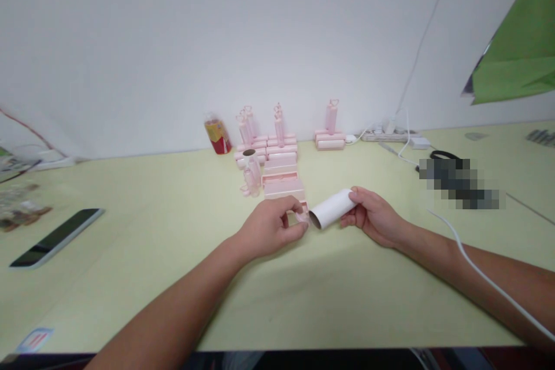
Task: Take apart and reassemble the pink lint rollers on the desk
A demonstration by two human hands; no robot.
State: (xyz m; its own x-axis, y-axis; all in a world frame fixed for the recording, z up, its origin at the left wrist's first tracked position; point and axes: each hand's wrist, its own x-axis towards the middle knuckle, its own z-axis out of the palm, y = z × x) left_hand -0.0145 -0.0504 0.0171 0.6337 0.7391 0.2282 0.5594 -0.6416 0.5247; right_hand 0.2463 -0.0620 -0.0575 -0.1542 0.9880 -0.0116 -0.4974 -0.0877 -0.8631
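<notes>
White roll (pixel 335 208), just one in hand: held over the pale yellow table (pixel 347 300), between both hands, open end toward the left.

Gripped how?

By the right hand (pixel 375 217): thumb on top, fingers bent below, closed on the end farther from the left. Tilted too, dark-lined opening lower.

And the left hand (pixel 271 228)?

Narrow pinch, thumb and fingertips around one small pink piece (pixel 302 217), just beside the open end of the roll. Touching it or not, cannot tell.

More rolls about?

At least one, an upright roll (pixel 255 166), dark hollow facing up, with pale pink handle pieces (pixel 249 182) close by. Too small for a sure count.

Boxes?

At least three pink boxes (pixel 284 188), laid in a file from the left hand back toward the wall.

Behind those?

Three clusters of upright pink holders (pixel 279 130): two near each other, one well apart to the right. At the foot of that right one, two lying rollers (pixel 330 143). By the other two, several more, too overlapped to count.

And farther out?

One bottle (pixel 218 136), labelled red and yellow, left of the clusters. One dark-screened device (pixel 56 238), flat at far left. One power strip (pixel 385 136) against the wall at right. One green sheet (pixel 515 40), top right.
</notes>
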